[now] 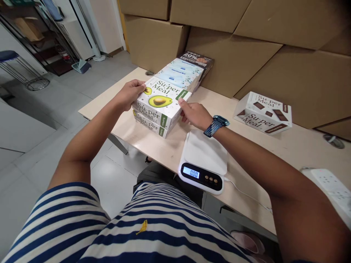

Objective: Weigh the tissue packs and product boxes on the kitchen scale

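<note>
A white Su-per Meal box with avocado pictures (164, 96) lies on top of a second, matching box (150, 126) at the table's front left edge. My left hand (131, 95) grips the top box at its left side, the fingertips partly hidden behind it. On the right side, my right hand (195, 114) holds the same box, thumb on its upper edge. Just in front of that hand sits a white digital scale (205, 153) with a bare plate and a lit display reading 0.00.
Tissue packs (178, 73) and a dark printed box (196, 58) stand behind the stack. A brown-patterned Su-per Meal box (264, 113) is at the right. Large cartons (214, 58) line the table's back. The scale's cable (246, 193) runs toward a power strip (330, 186).
</note>
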The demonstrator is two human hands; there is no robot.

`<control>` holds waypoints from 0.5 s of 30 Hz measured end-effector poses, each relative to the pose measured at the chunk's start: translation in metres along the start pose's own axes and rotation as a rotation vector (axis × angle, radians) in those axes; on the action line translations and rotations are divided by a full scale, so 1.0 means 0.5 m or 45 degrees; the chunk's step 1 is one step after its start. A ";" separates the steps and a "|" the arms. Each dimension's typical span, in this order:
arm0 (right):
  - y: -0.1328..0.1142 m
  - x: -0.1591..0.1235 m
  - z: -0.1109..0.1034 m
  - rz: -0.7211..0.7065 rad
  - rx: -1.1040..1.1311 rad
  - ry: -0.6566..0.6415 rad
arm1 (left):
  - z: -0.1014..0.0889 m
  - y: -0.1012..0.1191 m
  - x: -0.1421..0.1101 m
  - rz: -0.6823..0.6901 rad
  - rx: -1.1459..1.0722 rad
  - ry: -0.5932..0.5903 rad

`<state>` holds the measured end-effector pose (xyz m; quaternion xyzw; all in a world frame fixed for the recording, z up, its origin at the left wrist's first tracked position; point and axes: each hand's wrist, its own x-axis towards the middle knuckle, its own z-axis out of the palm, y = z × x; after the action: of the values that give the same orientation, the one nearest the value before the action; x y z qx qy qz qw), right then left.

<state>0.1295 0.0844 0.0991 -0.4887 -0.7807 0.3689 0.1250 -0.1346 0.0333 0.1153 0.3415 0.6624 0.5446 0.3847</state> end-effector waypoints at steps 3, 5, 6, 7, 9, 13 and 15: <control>0.003 0.001 -0.001 0.009 0.036 -0.013 | -0.002 0.001 -0.001 0.001 0.001 -0.028; 0.003 0.001 -0.002 0.021 0.064 -0.036 | -0.004 0.005 -0.006 -0.010 -0.004 -0.047; 0.004 0.002 -0.002 0.029 0.080 -0.053 | -0.005 0.006 -0.009 -0.020 -0.005 -0.062; 0.004 0.002 -0.003 0.036 0.096 -0.072 | -0.005 0.008 -0.012 -0.029 -0.004 -0.076; 0.005 0.003 -0.004 0.047 0.127 -0.102 | -0.007 0.010 -0.015 -0.036 -0.001 -0.093; 0.008 0.005 -0.004 0.057 0.178 -0.123 | -0.010 0.007 -0.013 -0.015 0.002 -0.094; 0.010 0.006 -0.004 0.061 0.199 -0.125 | -0.013 0.006 -0.011 -0.015 0.002 -0.101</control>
<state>0.1323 0.0888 0.0965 -0.4773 -0.7427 0.4552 0.1154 -0.1378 0.0261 0.1195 0.3594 0.6490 0.5277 0.4136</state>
